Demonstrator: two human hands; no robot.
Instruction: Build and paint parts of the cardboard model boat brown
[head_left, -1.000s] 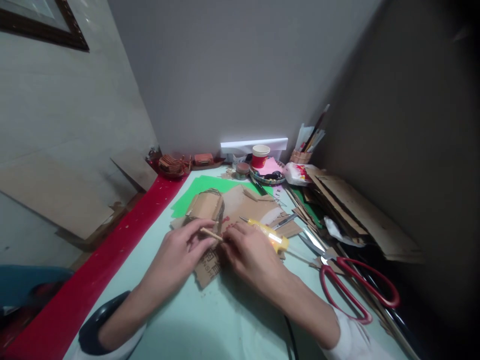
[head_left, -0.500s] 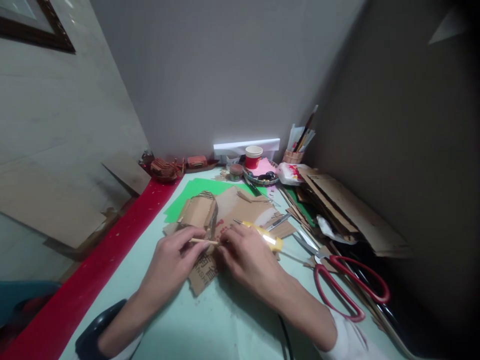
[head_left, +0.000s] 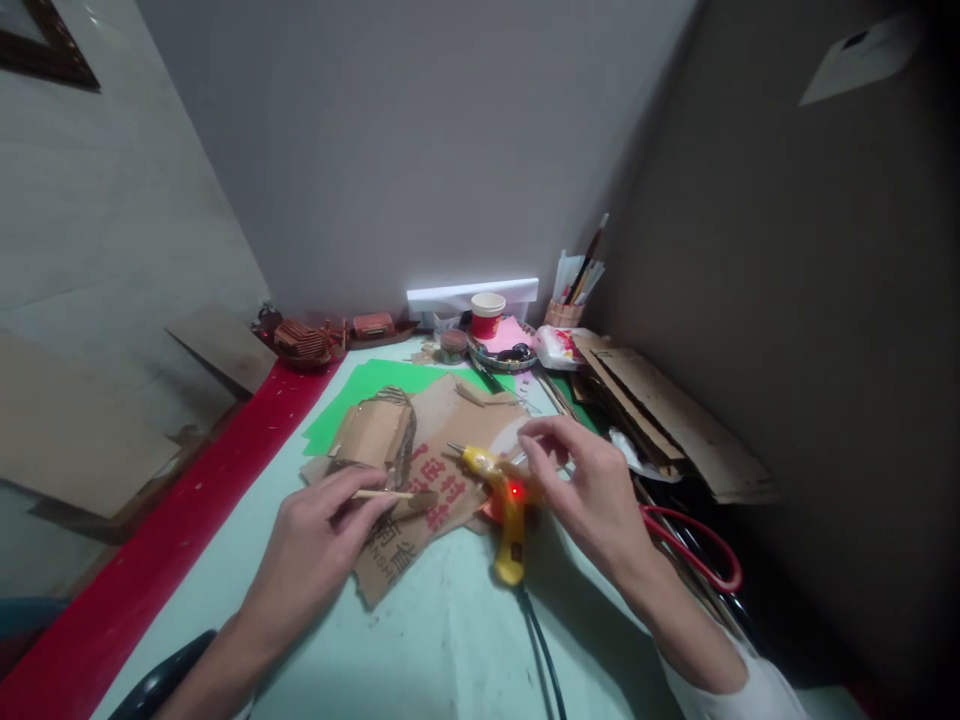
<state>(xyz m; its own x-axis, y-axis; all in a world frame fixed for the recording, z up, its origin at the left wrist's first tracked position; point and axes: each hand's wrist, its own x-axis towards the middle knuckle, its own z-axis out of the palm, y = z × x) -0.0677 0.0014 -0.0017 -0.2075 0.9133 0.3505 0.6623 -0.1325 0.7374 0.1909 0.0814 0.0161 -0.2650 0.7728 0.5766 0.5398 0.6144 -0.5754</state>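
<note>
Between the thumb and fingers of my left hand (head_left: 326,530) is a thin wooden stick (head_left: 381,494), its tip beside a small brown piece. The stick lies over a printed cardboard sheet (head_left: 442,450). A yellow hot glue gun (head_left: 510,540) with a lit red light rests partly on this sheet, its nozzle toward the left. My right hand (head_left: 589,490) is at the gun's right rear with thumb and index finger apart; the other fingers are partly hidden. Left of the gun sits a small cardboard form (head_left: 371,435) with a curved end.
Red-handled scissors (head_left: 701,545) lie at the right, near stacked cardboard (head_left: 667,420). Green paper (head_left: 330,415) lies under the cardboard. Model boats (head_left: 300,342), a red cup (head_left: 487,316) and a brush holder (head_left: 566,312) line the back. A cable (head_left: 544,650) runs toward me.
My right hand has moved away from the stick, to the right and up, beside the glue gun. The gun has turned so its handle points toward me. My left hand keeps the stick.
</note>
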